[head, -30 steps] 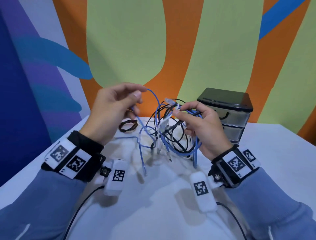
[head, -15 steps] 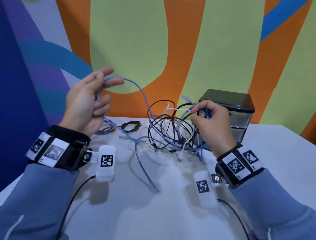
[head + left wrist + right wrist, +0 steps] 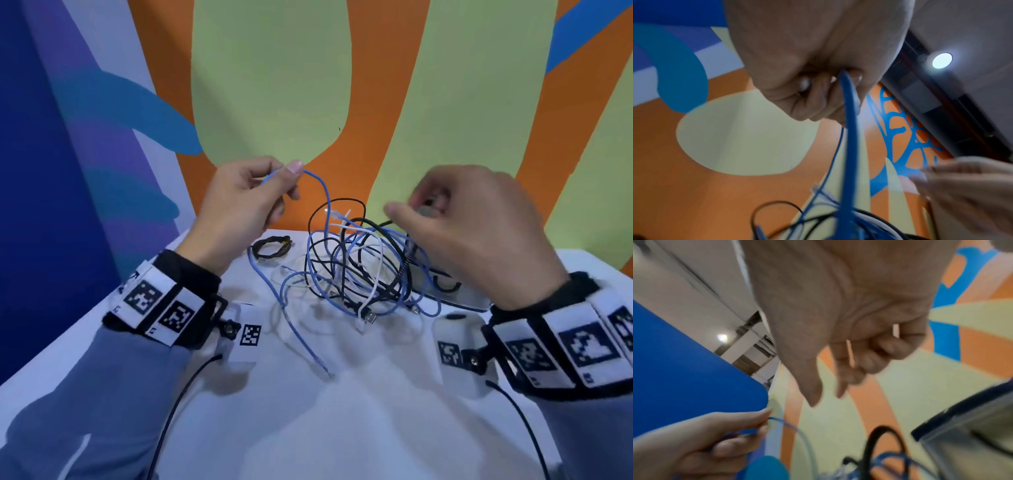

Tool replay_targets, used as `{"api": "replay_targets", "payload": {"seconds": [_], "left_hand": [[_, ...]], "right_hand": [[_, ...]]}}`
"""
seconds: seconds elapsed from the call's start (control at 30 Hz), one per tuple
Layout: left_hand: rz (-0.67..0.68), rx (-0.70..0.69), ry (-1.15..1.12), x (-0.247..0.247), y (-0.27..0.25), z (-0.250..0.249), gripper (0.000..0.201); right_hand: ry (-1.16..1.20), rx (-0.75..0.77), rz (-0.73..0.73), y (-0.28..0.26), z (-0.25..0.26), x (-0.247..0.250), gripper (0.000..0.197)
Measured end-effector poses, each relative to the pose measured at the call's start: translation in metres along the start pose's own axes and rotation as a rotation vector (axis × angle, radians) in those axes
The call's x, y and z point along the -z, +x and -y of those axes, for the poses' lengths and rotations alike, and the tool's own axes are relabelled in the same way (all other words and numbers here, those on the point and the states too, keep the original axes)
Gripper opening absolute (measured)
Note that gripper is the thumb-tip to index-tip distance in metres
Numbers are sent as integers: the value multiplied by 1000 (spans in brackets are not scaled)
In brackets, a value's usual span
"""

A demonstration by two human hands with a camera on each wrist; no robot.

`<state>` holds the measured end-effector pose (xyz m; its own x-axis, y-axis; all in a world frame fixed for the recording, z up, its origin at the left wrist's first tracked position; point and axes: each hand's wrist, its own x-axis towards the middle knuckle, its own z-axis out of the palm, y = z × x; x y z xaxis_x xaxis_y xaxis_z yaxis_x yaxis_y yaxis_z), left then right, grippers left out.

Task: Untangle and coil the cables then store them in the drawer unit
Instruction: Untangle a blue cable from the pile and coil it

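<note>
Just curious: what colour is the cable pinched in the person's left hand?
Blue. The cable held by the left hand shows best in the left wrist view.

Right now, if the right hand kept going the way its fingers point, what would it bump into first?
Probably the black cable loop at the top of the tangle: the right hand points its fingers left toward it. Depth is blurry, so it might pass above.
</note>
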<state>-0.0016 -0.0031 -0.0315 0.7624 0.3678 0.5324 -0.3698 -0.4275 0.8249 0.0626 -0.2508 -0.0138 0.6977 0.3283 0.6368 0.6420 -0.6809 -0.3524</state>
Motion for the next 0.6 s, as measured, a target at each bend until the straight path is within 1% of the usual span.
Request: {"api": "replay_targets", "payload": {"seconds": [0.03, 0.07, 0.1, 0.13, 0.17, 0.2, 0.23, 0.27, 0.3, 0.33, 0.37, 0.43, 0.47, 0.53, 0.6], "left_hand": [[6, 1, -26, -8, 1, -4, 38], [27, 16, -65, -19, 3, -9, 36], [58, 38, -110, -29, 6, -15, 35], [91, 56, -150, -39, 11, -23, 33], [118, 63, -174, -48, 16, -31, 32], [137, 59, -175, -54, 23, -40, 32], [143, 48, -160, -58, 30, -48, 31], [134, 37, -137, -59, 37, -55, 31], [109, 30, -115, -57, 46, -61, 32], [73, 27, -99, -53, 53, -65, 33], [33, 18, -83, -48, 60, -67, 35], [-32, -34, -18, -35, 68, -66, 37], [-57, -73, 34, -31, 69, -64, 38], [-120, -150, 146, -27, 71, -60, 39], [-222, -190, 220, -26, 72, -59, 40]], "right_hand": [[179, 54, 52, -1, 8, -5, 34], [371, 97, 166, -3, 15, -14, 32], [493, 138, 313, -8, 23, -24, 29], [519, 183, 443, -12, 27, -34, 30], [543, 212, 539, -16, 27, -48, 31], [601, 201, 594, -19, 25, -61, 27], [708, 153, 622, -21, 23, -68, 22], [818, 93, 631, -21, 20, -74, 25], [934, 26, 624, -20, 15, -78, 32], [1019, -25, 586, -19, 10, -80, 36], [1080, -59, 517, -16, 4, -80, 37], [1085, -71, 369, -13, -7, -77, 36], [1079, -79, 325, -12, -11, -75, 33], [1108, -90, 291, -10, -16, -70, 28], [1059, -81, 280, -9, -17, -67, 31]]}}
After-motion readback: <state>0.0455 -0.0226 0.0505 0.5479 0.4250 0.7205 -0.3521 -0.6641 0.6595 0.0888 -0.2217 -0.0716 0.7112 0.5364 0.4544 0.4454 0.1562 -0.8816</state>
